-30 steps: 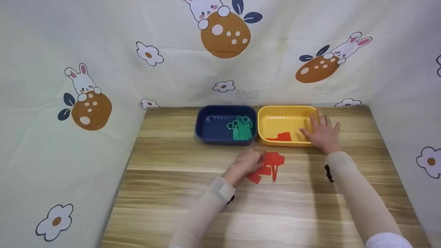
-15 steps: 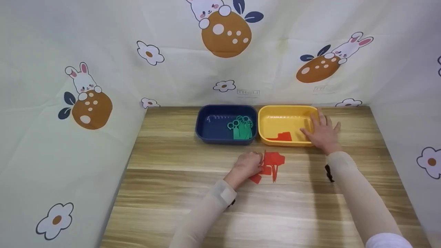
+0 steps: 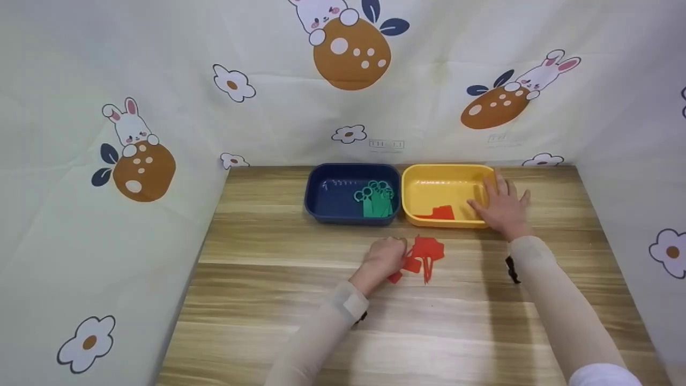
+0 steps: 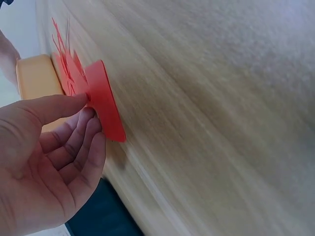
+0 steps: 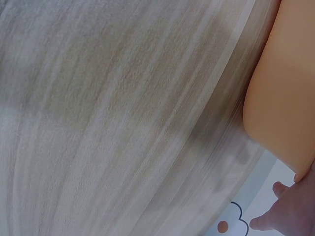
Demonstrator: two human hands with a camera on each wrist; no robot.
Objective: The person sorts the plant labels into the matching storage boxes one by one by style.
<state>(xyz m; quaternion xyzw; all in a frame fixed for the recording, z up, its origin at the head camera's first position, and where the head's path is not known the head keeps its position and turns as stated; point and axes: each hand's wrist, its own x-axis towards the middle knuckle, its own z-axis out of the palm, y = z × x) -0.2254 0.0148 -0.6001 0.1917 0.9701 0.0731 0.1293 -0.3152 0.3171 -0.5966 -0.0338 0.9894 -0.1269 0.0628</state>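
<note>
In the head view my left hand (image 3: 385,256) is at the left edge of a small pile of red plastic tags (image 3: 429,246) on the wooden table. The left wrist view shows thumb and fingertips pinching a flat red tag (image 4: 106,101) with rounded corners, tilted up off the wood. Thin strips trail from the other tags behind it. My right hand (image 3: 504,210) rests with spread fingers over the right end of a yellow bin (image 3: 447,224). A few red tags (image 3: 442,212) lie inside that bin, near its front wall.
Left of the yellow bin, side by side with it, stands a dark blue bin (image 3: 351,220) holding several green tags (image 3: 378,203) with ring-shaped ends. Behind both bins rises a patterned cloth (image 3: 289,123), which also hangs along both sides of the table (image 3: 257,300).
My left hand has drawn slightly away from the pile, and the red tags beside it have shifted a little. My right hand keeps its place on the yellow bin.
</note>
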